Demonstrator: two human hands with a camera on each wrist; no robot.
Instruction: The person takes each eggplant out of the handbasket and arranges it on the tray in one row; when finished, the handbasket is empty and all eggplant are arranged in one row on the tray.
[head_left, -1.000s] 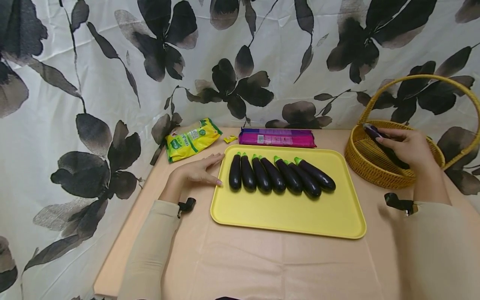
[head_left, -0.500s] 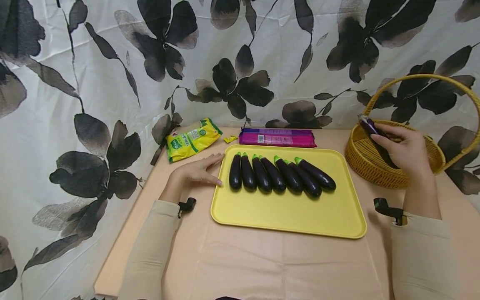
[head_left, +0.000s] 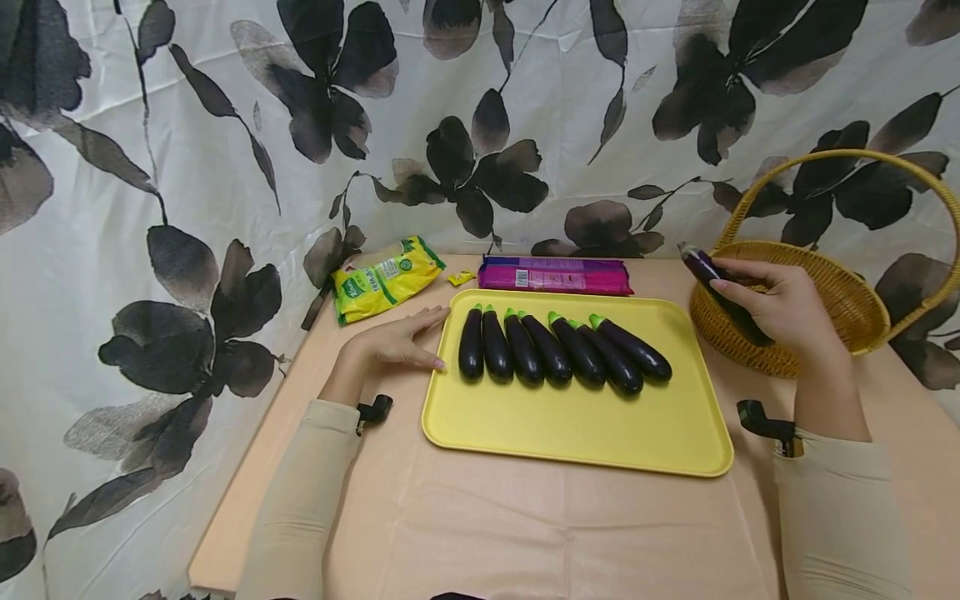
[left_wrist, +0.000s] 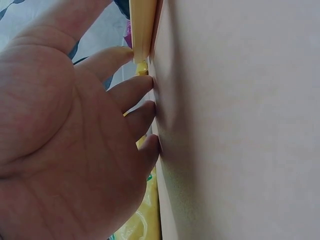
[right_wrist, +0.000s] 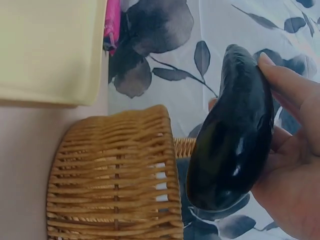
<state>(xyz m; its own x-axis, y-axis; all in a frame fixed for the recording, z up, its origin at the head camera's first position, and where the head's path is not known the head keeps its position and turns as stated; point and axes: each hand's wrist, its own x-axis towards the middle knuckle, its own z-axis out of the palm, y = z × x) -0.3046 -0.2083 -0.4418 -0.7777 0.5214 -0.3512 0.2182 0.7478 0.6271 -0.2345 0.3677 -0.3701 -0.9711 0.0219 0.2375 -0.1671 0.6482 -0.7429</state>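
Observation:
My right hand (head_left: 780, 308) pinches a dark purple eggplant (right_wrist: 232, 135) between thumb and fingers. It holds this eggplant in the air over the left rim of a wicker basket (head_left: 847, 292) with a tall handle. A row of several glossy eggplants (head_left: 555, 350), green stems pointing away, lies on the yellow tray (head_left: 570, 433). At the tray's left edge rests my left hand (head_left: 390, 342), thumb and fingers spread and touching the rim. The left wrist view shows that palm (left_wrist: 75, 140) with its fingertips down on the table.
Behind the tray lies a purple-pink package (head_left: 555, 275). A yellow-green bag (head_left: 386, 279) stands at the back left, with a small yellow wrapper (head_left: 461, 277) beside it. A floral cloth (head_left: 465, 108) hangs behind the table (head_left: 525, 525).
My right hand has lifted the eggplant from inside the basket and moved it left, toward the tray. The left hand, the tray and its eggplants have stayed put.

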